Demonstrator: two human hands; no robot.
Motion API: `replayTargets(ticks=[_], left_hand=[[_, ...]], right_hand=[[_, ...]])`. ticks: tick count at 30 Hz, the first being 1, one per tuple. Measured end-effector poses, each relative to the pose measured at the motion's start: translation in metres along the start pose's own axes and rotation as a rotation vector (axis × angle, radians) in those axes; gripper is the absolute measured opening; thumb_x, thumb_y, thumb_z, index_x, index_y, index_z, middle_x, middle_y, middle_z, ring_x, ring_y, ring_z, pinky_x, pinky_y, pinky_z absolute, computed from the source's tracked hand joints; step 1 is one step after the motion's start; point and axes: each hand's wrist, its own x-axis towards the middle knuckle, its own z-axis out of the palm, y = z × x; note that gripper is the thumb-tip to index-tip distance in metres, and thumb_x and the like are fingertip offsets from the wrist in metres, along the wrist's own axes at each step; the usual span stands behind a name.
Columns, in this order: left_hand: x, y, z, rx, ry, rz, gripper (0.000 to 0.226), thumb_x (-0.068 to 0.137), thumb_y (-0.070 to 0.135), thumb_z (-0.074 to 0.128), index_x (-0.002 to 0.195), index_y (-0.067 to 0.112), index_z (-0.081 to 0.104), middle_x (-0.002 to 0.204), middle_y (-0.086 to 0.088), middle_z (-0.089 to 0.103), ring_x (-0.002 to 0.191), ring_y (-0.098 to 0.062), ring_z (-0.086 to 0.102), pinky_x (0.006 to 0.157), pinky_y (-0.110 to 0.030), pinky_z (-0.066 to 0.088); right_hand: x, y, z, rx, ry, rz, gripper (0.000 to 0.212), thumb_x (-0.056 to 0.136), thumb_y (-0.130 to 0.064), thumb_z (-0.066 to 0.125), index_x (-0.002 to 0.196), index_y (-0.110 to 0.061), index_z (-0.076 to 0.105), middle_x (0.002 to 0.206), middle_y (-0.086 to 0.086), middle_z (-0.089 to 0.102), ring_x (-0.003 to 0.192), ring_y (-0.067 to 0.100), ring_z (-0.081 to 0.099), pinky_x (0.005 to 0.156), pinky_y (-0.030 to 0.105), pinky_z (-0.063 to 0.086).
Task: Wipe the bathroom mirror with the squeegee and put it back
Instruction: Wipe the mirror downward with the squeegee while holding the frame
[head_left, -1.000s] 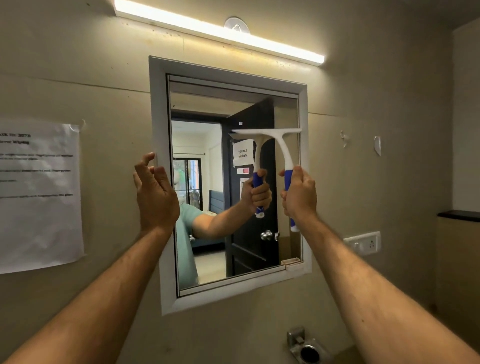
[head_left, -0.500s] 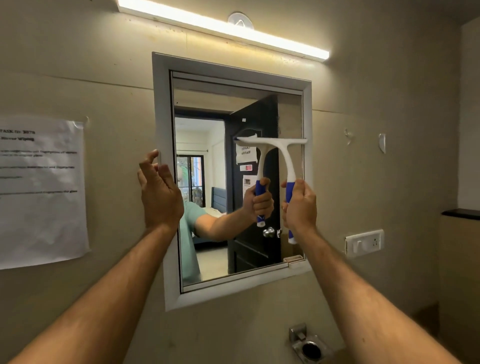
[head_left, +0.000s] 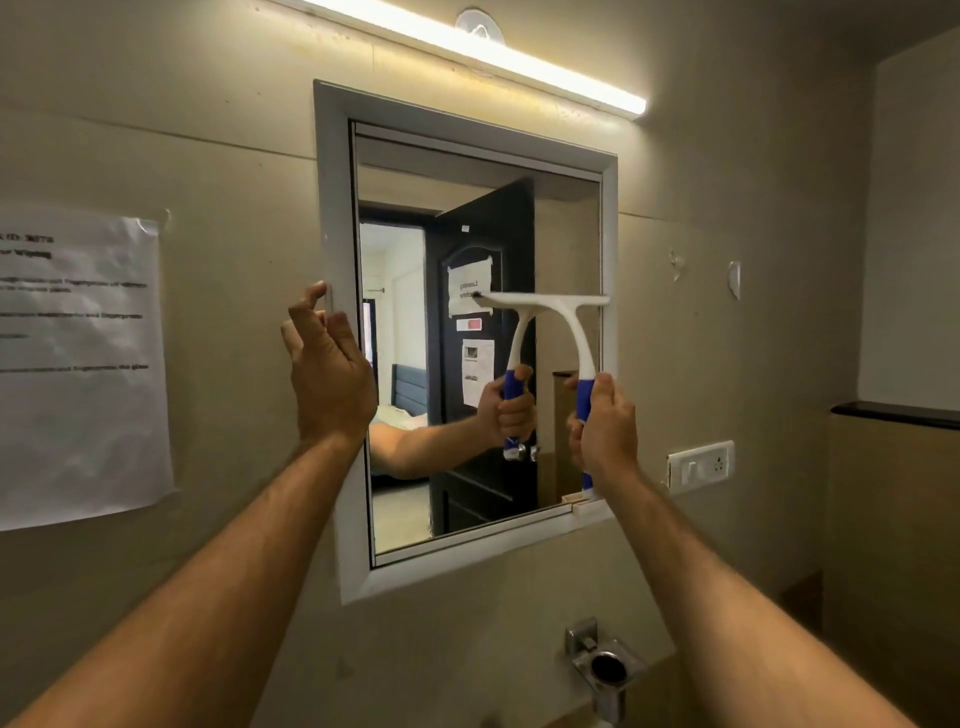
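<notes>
The bathroom mirror (head_left: 337, 218) hangs on the wall in a pale grey frame and reflects a dark door and my arm. My right hand (head_left: 602, 431) grips the blue handle of a white squeegee (head_left: 569, 317). Its blade lies flat across the right half of the glass, at about mid-height, reaching the right frame edge. My left hand (head_left: 327, 374) is raised at the mirror's left frame with loosely curled fingers and holds nothing; its fingertips are at the frame edge.
A printed paper sheet (head_left: 78, 364) is taped to the wall on the left. A strip light (head_left: 467, 47) runs above the mirror. A socket plate (head_left: 698, 465) sits right of it, a metal holder (head_left: 605, 667) below, and a dark-topped ledge (head_left: 893, 415) at far right.
The squeegee has slid down the right side of the glass, from near the upper part to mid-height. My left hand has stayed at the left frame edge.
</notes>
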Motion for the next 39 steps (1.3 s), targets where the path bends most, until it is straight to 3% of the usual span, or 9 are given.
replayTargets(ticks=[5, 10, 14, 20, 24, 29, 39], left_hand=[[0.001, -0.005, 0.0, 0.0, -0.025, 0.019, 0.037, 0.104, 0.028, 0.03, 0.135, 0.01, 0.039, 0.126, -0.019, 0.048, 0.083, -0.008, 0.05, 0.054, -0.001, 0.03], [0.001, -0.003, -0.001, -0.027, -0.009, 0.018, 0.037, 0.104, 0.027, 0.031, 0.135, 0.009, 0.04, 0.124, -0.021, 0.049, 0.083, -0.01, 0.05, 0.054, -0.001, 0.033], [0.001, 0.001, -0.002, -0.031, 0.002, 0.026, 0.036, 0.104, 0.022, 0.033, 0.134, 0.005, 0.042, 0.127, -0.023, 0.048, 0.088, -0.008, 0.046, 0.063, 0.009, 0.032], [0.002, -0.004, -0.001, -0.043, -0.01, 0.032, 0.037, 0.104, 0.025, 0.033, 0.136, 0.007, 0.041, 0.128, -0.02, 0.047, 0.09, -0.01, 0.051, 0.063, 0.008, 0.034], [0.001, -0.007, -0.001, -0.034, -0.009, 0.032, 0.038, 0.104, 0.027, 0.032, 0.136, 0.009, 0.04, 0.127, -0.019, 0.048, 0.087, -0.01, 0.053, 0.059, 0.006, 0.037], [0.0, -0.003, 0.0, -0.012, 0.016, 0.027, 0.037, 0.104, 0.024, 0.032, 0.135, 0.006, 0.041, 0.128, -0.02, 0.049, 0.093, -0.007, 0.048, 0.066, 0.009, 0.033], [-0.002, 0.001, -0.002, 0.007, 0.025, 0.026, 0.037, 0.104, 0.021, 0.032, 0.135, 0.003, 0.04, 0.13, -0.02, 0.048, 0.094, -0.007, 0.046, 0.067, 0.012, 0.028]], right_hand=[[-0.03, 0.037, -0.002, 0.002, 0.032, 0.031, 0.044, 0.104, -0.043, 0.026, 0.1, -0.016, 0.06, 0.061, 0.004, 0.045, 0.043, 0.009, 0.04, 0.042, 0.024, 0.036], [-0.009, 0.017, -0.001, -0.047, 0.077, -0.044, 0.048, 0.104, -0.045, 0.026, 0.106, -0.012, 0.061, 0.067, 0.007, 0.046, 0.049, 0.011, 0.042, 0.045, 0.024, 0.038], [-0.003, 0.022, -0.006, -0.051, 0.046, -0.001, 0.051, 0.103, -0.048, 0.026, 0.108, -0.01, 0.06, 0.066, 0.006, 0.045, 0.047, 0.01, 0.04, 0.043, 0.022, 0.037], [-0.044, 0.073, -0.026, -0.036, -0.031, 0.133, 0.05, 0.102, -0.049, 0.026, 0.104, -0.007, 0.055, 0.06, 0.003, 0.046, 0.041, 0.008, 0.04, 0.041, 0.023, 0.035], [-0.043, 0.066, -0.029, -0.065, -0.002, 0.103, 0.05, 0.103, -0.046, 0.027, 0.104, -0.005, 0.055, 0.062, 0.004, 0.046, 0.042, 0.006, 0.041, 0.04, 0.021, 0.037], [-0.021, 0.043, -0.022, -0.052, 0.045, 0.066, 0.049, 0.102, -0.049, 0.027, 0.101, -0.01, 0.056, 0.064, 0.003, 0.045, 0.047, 0.011, 0.04, 0.045, 0.025, 0.037], [-0.059, 0.096, -0.039, -0.073, -0.018, 0.175, 0.051, 0.103, -0.048, 0.024, 0.099, -0.009, 0.057, 0.059, 0.003, 0.046, 0.041, 0.008, 0.04, 0.041, 0.023, 0.037]])
